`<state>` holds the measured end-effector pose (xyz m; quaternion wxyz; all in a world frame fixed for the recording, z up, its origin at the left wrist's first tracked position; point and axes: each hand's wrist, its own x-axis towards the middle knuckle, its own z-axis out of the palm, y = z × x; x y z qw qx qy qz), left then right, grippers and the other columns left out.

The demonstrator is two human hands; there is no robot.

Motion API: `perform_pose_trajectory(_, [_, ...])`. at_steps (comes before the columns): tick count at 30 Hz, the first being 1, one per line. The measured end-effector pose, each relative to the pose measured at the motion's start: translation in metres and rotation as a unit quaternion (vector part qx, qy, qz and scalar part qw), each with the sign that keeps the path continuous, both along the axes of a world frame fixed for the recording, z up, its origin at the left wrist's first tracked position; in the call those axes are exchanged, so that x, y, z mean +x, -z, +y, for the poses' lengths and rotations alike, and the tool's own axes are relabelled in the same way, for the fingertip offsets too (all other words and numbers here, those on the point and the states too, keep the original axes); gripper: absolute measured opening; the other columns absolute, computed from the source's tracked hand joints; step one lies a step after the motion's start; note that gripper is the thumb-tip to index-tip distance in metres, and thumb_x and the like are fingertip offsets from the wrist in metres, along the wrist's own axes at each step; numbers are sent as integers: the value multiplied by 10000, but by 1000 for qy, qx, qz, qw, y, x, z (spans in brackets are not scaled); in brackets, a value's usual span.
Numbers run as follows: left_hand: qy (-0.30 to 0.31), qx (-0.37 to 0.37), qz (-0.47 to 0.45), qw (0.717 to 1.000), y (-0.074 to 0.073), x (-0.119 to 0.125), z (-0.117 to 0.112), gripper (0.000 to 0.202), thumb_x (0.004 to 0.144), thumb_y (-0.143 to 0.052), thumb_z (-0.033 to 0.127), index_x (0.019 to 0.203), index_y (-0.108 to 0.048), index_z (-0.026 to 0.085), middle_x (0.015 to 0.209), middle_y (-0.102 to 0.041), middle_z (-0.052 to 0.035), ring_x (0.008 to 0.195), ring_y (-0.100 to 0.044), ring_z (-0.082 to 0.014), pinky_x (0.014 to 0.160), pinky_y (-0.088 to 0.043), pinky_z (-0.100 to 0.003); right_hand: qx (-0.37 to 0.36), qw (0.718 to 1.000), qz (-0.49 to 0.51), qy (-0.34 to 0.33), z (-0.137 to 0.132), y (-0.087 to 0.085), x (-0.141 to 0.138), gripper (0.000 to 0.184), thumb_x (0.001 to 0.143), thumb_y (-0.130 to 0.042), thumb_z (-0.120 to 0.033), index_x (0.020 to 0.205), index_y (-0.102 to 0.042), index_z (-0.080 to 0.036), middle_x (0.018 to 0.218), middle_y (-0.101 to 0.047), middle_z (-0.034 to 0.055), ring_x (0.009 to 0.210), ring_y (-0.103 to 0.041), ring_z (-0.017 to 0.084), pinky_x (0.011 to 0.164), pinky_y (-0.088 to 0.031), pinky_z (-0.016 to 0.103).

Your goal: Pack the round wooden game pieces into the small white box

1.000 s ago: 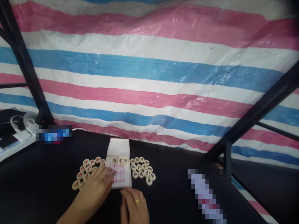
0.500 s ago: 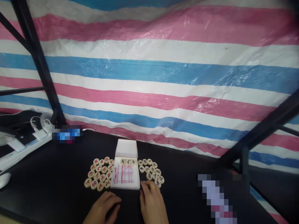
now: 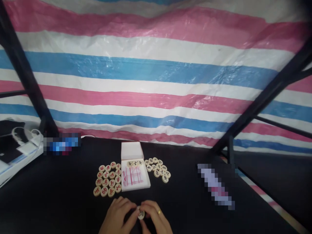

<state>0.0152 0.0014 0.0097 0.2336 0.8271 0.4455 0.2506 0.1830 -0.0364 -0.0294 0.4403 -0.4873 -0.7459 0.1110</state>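
Soft, even, fairly bright light on the tarp (image 3: 156, 81), sheen patches on its pink bands, black table (image 3: 60, 201) dim, shadows faint, top right corner darkened, mild wide-angle stretch toward the edges, left hand (image 3: 119, 217), right hand (image 3: 157, 221) and piece (image 3: 141, 214) slightly blurred.

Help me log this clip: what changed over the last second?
The left hand left the white box, the right hand left the black-marked pieces; both drew back and now pinch one round piece together. Box, its lid and red-marked pieces stayed put.
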Motion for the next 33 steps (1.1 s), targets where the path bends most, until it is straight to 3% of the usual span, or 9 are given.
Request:
perform_pose_trajectory(2, [1,-16,-7,1000,5,-2,1,170,872,-506,267,839,-673,252,847,-718,-2,817,-651,-192,817,-493,-326,-38,998,29,-27,1,-12,-6,420,723,-501,-16,1068,-564,-246,1013,-627,56,852,-633,157,752,-518,204])
perform_pose_trajectory(6, [-12,-42,-25,999,16,-5,5,193,884,-485,313,906,-671,264,934,-724,-14,868,-650,-205,887,-466,-356,-153,980,124,-13,8,-27,-8,446,686,-574,-21,1081,-578,-229,1075,-613,58,911,-616,165,758,-509,219])
perform_pose_trajectory(10, [3,-59,-17,998,16,-5,4,216,896,-458,309,925,-669,270,935,-720,-15,900,-641,-214,888,-458,-372,-229,959,168,-9,13,-30,-6,204,747,-625,-118,931,-643,-205,862,-668,26,813,-629,159,686,-488,212])
perform_pose_trajectory(15, [-19,-51,-26,998,7,-1,-1,212,885,-472,314,916,-676,265,935,-716,-20,895,-629,-212,876,-451,-359,-224,956,192,-11,9,-30,-6,84,795,-608,-171,854,-662,-197,812,-667,20,768,-622,150,659,-457,205])
perform_pose_trajectory(23, [-42,-61,-27,997,-9,2,-8,174,842,-502,256,847,-675,234,821,-686,-19,795,-602,-194,755,-457,-305,-247,936,249,-22,7,-29,-1,110,806,-612,-259,864,-662,-180,835,-689,50,778,-648,178,656,-477,228])
perform_pose_trajectory(27, [-38,-77,-42,995,-9,0,-8,176,853,-480,257,843,-652,220,814,-668,-16,789,-593,-185,752,-448,-295,-236,940,244,-35,5,-34,-4,123,815,-604,-265,888,-657,-182,862,-696,51,801,-653,180,669,-484,230])
perform_pose_trajectory(33, [-28,-71,-34,996,-8,0,-9,169,847,-478,244,814,-641,216,798,-657,-13,781,-578,-185,735,-431,-292,-245,941,231,9,6,-36,-10,208,828,-592,-370,805,-634,-167,742,-689,39,708,-646,169,629,-481,223])
